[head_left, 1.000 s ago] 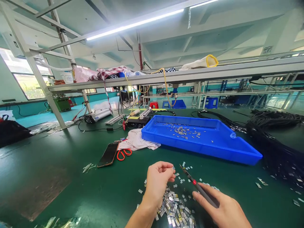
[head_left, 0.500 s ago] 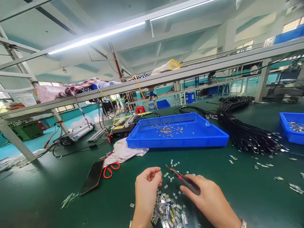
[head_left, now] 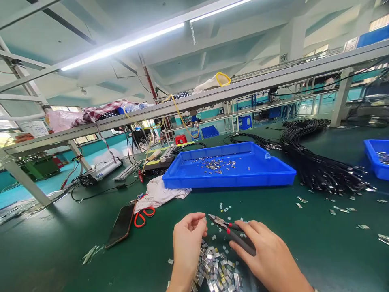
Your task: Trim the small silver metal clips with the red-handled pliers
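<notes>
Green and wide, the table (head_left: 60, 251) fills a big work hall with a long metal shelf (head_left: 212, 95) above it. On the far right lies a big heap of black cables (head_left: 319, 170). Near the middle sits a flat blue tray (head_left: 267, 174) with a few small metal bits inside. Left of the tray lies a white cloth (head_left: 158, 192), and next to that a dark phone (head_left: 121, 225) and orange scissors (head_left: 144, 215), close together.

Close to the person, the right hand (head_left: 267, 255) is closed around the handles of small pliers (head_left: 227, 227) with red and black grips. The tips of the pliers point left, toward the other hand, and look a little open. The left hand (head_left: 187, 239) is held up just above the table. Its fingers (head_left: 200, 221) are pinched together right by the plier tips, but what they pinch is too small to see. Under and between both hands lies a pile of tiny shiny metal pieces (head_left: 217, 269), with more spread on the table around it.
</notes>
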Demonstrator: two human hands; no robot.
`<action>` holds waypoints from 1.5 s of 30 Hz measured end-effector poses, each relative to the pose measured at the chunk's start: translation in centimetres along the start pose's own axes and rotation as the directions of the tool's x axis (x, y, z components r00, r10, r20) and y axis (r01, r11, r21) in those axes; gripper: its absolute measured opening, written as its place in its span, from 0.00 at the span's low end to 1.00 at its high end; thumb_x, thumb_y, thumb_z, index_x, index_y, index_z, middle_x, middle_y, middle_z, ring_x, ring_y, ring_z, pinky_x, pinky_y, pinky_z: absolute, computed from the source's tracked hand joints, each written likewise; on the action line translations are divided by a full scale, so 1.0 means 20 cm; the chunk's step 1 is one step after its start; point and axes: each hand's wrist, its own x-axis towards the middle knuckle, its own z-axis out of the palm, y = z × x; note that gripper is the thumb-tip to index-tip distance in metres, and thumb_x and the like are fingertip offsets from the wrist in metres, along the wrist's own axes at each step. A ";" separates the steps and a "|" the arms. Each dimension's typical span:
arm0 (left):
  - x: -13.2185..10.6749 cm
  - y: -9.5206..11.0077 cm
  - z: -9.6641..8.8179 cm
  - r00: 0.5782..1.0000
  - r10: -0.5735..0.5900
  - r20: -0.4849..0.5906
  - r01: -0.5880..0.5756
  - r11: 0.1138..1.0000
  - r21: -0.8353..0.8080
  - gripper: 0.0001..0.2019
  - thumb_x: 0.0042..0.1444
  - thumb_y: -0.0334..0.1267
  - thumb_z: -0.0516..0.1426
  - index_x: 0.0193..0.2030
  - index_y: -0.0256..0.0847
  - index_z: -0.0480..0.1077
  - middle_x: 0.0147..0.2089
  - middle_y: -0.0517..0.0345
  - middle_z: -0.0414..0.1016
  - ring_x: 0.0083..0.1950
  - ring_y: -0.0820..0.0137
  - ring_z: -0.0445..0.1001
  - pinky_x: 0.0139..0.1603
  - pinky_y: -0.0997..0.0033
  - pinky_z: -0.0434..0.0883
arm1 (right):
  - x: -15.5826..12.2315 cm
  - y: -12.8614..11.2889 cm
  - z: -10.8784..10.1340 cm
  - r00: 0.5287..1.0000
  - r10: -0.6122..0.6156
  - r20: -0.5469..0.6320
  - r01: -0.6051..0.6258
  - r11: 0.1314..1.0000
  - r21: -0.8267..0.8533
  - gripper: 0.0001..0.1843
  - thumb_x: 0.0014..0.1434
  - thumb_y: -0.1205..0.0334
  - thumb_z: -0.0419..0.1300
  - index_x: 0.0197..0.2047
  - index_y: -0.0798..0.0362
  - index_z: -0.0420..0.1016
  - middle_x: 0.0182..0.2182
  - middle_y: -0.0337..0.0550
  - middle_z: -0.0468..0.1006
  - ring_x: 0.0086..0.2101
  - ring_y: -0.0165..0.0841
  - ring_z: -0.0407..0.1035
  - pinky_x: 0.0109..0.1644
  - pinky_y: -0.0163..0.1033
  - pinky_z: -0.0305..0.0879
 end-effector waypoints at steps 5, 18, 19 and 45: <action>0.00 0.00 0.00 1.000 0.019 -0.006 -0.019 1.000 0.008 0.15 0.46 0.42 0.59 0.38 0.32 0.72 0.32 0.48 0.73 0.33 0.63 0.70 0.31 0.71 0.69 | -0.01 0.00 0.02 0.994 -0.091 -0.067 0.088 0.995 -0.053 0.19 0.59 0.49 0.54 0.51 0.48 0.67 0.39 0.44 0.70 0.39 0.39 0.66 0.40 0.47 0.66; -0.01 0.03 0.01 0.999 -0.037 0.026 0.039 0.995 -0.092 0.18 0.44 0.43 0.62 0.38 0.31 0.72 0.32 0.48 0.73 0.32 0.65 0.69 0.33 0.72 0.68 | 0.01 0.02 0.01 0.985 0.079 0.156 -0.095 0.991 0.097 0.17 0.59 0.48 0.52 0.48 0.43 0.70 0.40 0.37 0.73 0.38 0.36 0.69 0.41 0.44 0.65; -0.01 0.03 0.01 0.999 -0.042 0.026 0.044 0.994 -0.102 0.18 0.43 0.43 0.62 0.38 0.30 0.72 0.32 0.47 0.73 0.32 0.65 0.69 0.33 0.72 0.68 | 0.01 0.01 0.00 0.978 0.104 0.180 -0.126 0.985 0.114 0.16 0.59 0.47 0.52 0.48 0.42 0.70 0.40 0.36 0.74 0.38 0.36 0.69 0.41 0.44 0.64; -0.16 -0.08 0.24 0.895 -0.123 0.428 0.140 0.990 -0.010 0.27 0.36 0.56 0.65 0.34 0.31 0.73 0.29 0.46 0.73 0.30 0.61 0.71 0.31 0.68 0.71 | 0.09 0.10 -0.02 0.975 0.212 -0.071 -0.222 0.955 -0.197 0.14 0.55 0.53 0.58 0.42 0.51 0.70 0.35 0.43 0.69 0.38 0.39 0.63 0.41 0.43 0.59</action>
